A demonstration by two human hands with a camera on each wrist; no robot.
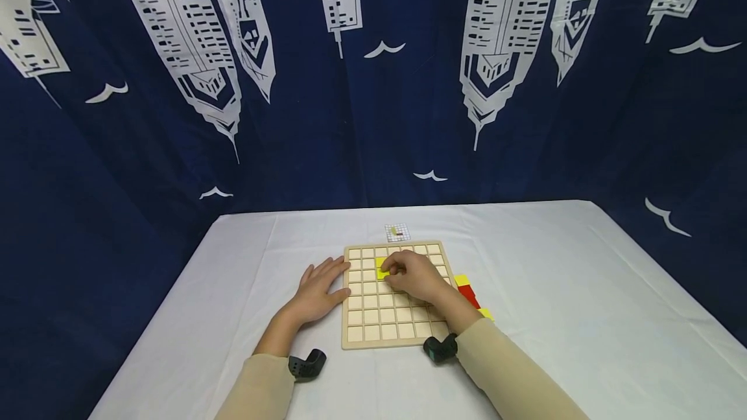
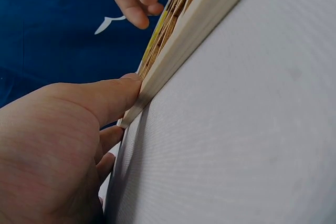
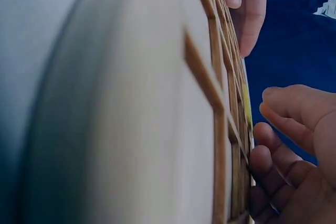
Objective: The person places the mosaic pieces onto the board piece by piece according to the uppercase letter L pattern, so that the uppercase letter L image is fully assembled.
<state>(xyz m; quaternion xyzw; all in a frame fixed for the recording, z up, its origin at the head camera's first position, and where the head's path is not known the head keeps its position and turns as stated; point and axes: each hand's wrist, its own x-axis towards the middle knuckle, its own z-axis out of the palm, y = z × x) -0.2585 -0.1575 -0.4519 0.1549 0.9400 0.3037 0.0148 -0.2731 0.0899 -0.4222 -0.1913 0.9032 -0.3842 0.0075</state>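
Observation:
A wooden grid board [image 1: 362, 333] lies on the white table, its squares divided by raised strips. My left hand [image 1: 316, 291] rests along the board's left edge, fingers extended; in the left wrist view its thumb [image 2: 118, 95] presses against the wooden rim. Over the upper middle of the grid is my right hand [image 1: 413, 275], fingers loosely bent right beside yellow squares [image 1: 381, 262]. The right wrist view shows its thumb [image 3: 294, 100] apart from the fingers [image 3: 270, 153], with nothing visible between them. Part of the yellow is hidden behind this hand.
A small printed grid card [image 1: 397, 233] lies beyond the board's far edge. Yellow and red pieces [image 1: 469, 296] lie along the board's right side, partly behind my right forearm. A dark blue curtain [image 1: 373, 115] with white buildings hangs behind the table.

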